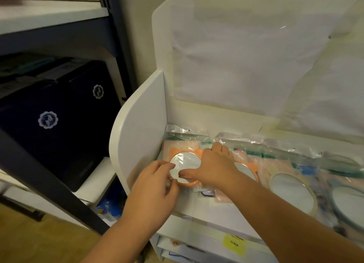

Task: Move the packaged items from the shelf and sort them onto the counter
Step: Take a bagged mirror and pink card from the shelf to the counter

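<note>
An orange-rimmed round mirror (184, 160) in clear wrapping lies at the left end of a white shelf (145, 113). My left hand (155, 185) pinches its near-left edge with curled fingers. My right hand (214, 164) lies over the mirror's right side, thumb pressed on the glass and fingers reaching back onto clear packets. A second orange mirror (247, 171) shows partly under my right wrist. A cream-rimmed mirror (291, 191) and a blue-rimmed one (348, 203) lie further right.
Clear plastic packets (275, 144) line the back of the shelf under taped paper sheets (236, 61). A dark metal rack (110, 16) with black boxes (59, 113) stands left. A yellow note (234, 243) sticks on the lower front.
</note>
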`<control>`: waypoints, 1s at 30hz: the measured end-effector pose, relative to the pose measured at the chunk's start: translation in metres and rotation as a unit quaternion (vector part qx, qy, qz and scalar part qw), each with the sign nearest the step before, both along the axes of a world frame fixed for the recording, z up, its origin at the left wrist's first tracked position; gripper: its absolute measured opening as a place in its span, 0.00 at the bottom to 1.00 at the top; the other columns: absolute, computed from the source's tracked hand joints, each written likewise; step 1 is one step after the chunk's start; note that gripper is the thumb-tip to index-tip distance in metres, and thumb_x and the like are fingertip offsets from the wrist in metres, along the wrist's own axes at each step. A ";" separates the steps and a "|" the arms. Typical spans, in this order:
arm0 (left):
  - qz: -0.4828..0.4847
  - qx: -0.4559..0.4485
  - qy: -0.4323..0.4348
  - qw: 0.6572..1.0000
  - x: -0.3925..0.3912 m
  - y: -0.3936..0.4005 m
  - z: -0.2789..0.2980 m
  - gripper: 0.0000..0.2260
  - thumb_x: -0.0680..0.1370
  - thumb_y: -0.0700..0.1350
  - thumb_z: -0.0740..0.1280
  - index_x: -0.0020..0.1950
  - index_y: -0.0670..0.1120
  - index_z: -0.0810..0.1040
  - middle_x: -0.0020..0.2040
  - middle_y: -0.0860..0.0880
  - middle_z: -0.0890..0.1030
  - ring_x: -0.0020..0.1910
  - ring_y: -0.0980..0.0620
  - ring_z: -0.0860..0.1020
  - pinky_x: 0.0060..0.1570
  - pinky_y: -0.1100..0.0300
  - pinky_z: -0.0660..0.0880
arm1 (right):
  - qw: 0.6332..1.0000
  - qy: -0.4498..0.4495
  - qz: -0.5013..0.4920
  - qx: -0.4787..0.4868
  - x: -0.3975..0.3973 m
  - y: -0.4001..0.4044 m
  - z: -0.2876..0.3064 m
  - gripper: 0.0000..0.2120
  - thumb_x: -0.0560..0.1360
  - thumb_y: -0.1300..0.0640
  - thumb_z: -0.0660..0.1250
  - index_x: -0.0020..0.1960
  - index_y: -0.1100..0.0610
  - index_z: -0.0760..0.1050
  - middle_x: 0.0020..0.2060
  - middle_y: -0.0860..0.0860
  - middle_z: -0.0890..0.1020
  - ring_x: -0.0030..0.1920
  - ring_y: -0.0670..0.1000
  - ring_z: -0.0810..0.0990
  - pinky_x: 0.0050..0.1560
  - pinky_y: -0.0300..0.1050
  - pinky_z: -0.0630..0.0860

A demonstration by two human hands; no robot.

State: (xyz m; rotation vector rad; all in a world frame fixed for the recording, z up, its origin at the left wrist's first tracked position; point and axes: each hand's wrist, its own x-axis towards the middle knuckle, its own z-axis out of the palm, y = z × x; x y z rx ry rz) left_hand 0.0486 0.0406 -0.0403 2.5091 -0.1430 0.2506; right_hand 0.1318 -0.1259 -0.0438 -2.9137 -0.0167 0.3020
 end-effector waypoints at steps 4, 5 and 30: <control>-0.003 -0.002 -0.001 1.000 -0.002 0.001 0.001 0.15 0.79 0.49 0.65 0.66 0.55 0.75 0.60 0.62 0.73 0.57 0.63 0.71 0.56 0.69 0.67 | 0.998 -0.017 -0.023 0.057 0.002 0.001 0.002 0.41 0.58 0.24 0.69 0.58 0.53 0.72 0.55 0.53 0.68 0.63 0.57 0.67 0.61 0.51 0.68; -0.001 0.000 0.001 1.000 -0.003 0.001 0.000 0.14 0.78 0.49 0.65 0.64 0.56 0.75 0.58 0.63 0.73 0.56 0.64 0.70 0.54 0.70 0.67 | 0.996 -0.034 -0.026 0.076 0.002 0.002 0.003 0.41 0.59 0.26 0.70 0.60 0.53 0.70 0.57 0.53 0.70 0.63 0.57 0.68 0.60 0.51 0.69; 0.189 0.150 0.170 0.955 0.057 -0.050 -0.027 0.43 0.69 0.66 0.68 0.76 0.46 0.57 0.68 0.42 0.71 0.67 0.39 0.69 0.66 0.48 0.65 | 0.702 0.065 -0.165 0.690 -0.029 -0.086 0.038 0.12 0.70 0.50 0.75 0.51 0.53 0.81 0.53 0.58 0.84 0.47 0.58 0.79 0.40 0.55 0.80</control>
